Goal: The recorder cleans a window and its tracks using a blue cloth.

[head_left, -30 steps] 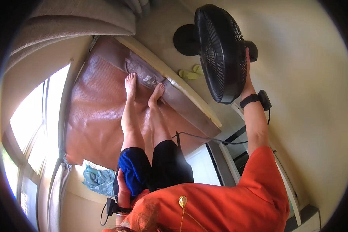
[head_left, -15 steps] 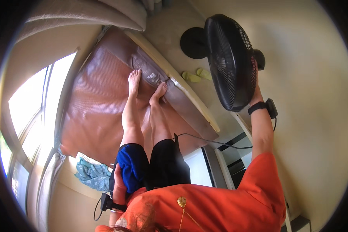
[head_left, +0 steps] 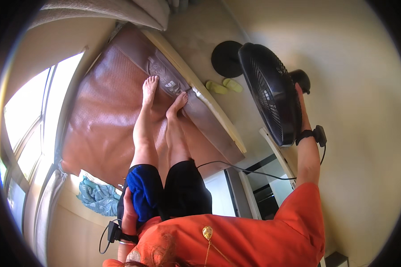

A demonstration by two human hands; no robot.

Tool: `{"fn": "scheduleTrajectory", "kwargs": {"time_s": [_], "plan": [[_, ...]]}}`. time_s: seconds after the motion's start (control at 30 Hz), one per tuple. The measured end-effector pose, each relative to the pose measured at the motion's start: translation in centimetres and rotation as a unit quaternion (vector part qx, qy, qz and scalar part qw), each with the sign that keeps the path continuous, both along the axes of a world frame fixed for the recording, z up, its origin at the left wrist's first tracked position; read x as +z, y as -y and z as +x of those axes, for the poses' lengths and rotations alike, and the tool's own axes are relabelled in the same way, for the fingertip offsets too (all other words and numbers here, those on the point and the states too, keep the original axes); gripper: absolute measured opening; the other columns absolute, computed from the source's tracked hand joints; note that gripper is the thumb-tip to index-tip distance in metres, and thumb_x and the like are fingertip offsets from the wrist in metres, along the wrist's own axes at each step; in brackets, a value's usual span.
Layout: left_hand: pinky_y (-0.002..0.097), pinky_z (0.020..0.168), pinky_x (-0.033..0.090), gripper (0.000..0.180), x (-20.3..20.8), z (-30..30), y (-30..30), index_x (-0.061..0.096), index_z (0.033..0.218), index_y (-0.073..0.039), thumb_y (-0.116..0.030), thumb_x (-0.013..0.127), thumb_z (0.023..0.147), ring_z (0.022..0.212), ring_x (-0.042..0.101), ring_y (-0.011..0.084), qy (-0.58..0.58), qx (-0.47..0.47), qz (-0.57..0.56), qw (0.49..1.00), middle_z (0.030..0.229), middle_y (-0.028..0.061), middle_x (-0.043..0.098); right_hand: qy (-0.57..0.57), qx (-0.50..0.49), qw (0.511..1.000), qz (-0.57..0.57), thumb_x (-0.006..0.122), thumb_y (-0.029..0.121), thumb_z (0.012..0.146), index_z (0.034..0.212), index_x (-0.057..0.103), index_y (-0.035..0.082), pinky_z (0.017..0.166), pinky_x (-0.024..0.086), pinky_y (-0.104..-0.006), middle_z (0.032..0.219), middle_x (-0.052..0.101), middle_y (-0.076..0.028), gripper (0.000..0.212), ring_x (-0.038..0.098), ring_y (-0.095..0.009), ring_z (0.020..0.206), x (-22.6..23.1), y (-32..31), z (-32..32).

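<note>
A black standing fan (head_left: 268,93) is at the upper right, its round head seen edge-on and its round base (head_left: 227,59) on the floor behind. My right hand (head_left: 303,109) grips the back of the fan head beside the motor housing; part of the fingers is hidden behind the cage. Down at the lower left, my left hand (head_left: 128,212) is closed around the edge of a blue cloth (head_left: 145,192). That cloth lies over my left thigh, against my black shorts (head_left: 188,189). Both wrists wear black straps with small boxes.
My bare feet stand on a bed with a brown mat (head_left: 107,107); a grey printed cloth (head_left: 165,78) lies by them. Green slippers (head_left: 223,86) rest on the floor near the fan base. A cable (head_left: 249,171) crosses behind my legs. Teal fabric (head_left: 99,196) sits at left, by the window.
The fan head and my right hand have moved lower in the picture, and the head is tilted more. The whole view has shifted slightly. My left hand stays on the blue cloth.
</note>
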State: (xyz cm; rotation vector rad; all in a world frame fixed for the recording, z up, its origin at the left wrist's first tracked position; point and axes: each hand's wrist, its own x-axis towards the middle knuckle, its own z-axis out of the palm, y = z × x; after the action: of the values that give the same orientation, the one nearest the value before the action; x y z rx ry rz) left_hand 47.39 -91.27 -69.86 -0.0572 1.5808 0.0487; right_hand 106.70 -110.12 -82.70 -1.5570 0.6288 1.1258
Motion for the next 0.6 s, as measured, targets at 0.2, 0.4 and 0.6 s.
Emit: {"fn": "scheduleTrajectory", "kwargs": {"time_s": [0.2,0.4,0.6], "plan": [[0.0352,0.096,0.04,0.057,-0.7,-2.4,0.7,0.043,0.127,-0.003,-0.044,0.044,0.088,0.109,0.052,0.0234,0.017,-0.01,-0.007,1.0,0.12,0.0116,0.053,-0.045,0.007,0.999,-0.007,0.058,0.051,0.08,0.11,0.058,0.005,0.071,0.052,-0.0322,0.095,0.065,-0.009,0.055,0.063,-0.021,0.078,-2.5,3.5,0.8],[0.0353,0.096,0.04,0.058,0.5,-0.6,-0.1,0.044,0.127,-0.003,-0.046,0.044,0.088,0.109,0.052,0.0232,0.042,-0.022,-0.002,0.999,0.12,0.0112,0.053,-0.039,-0.02,0.999,-0.01,0.057,0.052,0.081,0.118,0.053,0.004,0.08,0.05,-0.0347,0.107,0.061,-0.01,0.06,0.061,-0.022,0.092,0.0,3.4,-2.0],[0.0377,0.097,0.04,0.059,1.1,1.2,-1.1,0.043,0.127,-0.001,-0.046,0.044,0.088,0.109,0.053,0.0263,0.082,-0.01,-0.015,0.996,0.119,0.0143,0.054,-0.099,-0.074,0.992,-0.009,0.056,0.053,0.081,0.127,0.044,0.004,0.093,0.042,-0.0381,0.121,0.054,-0.011,0.068,0.053,-0.024,0.109,-2.2,8.7,-3.0]]}}
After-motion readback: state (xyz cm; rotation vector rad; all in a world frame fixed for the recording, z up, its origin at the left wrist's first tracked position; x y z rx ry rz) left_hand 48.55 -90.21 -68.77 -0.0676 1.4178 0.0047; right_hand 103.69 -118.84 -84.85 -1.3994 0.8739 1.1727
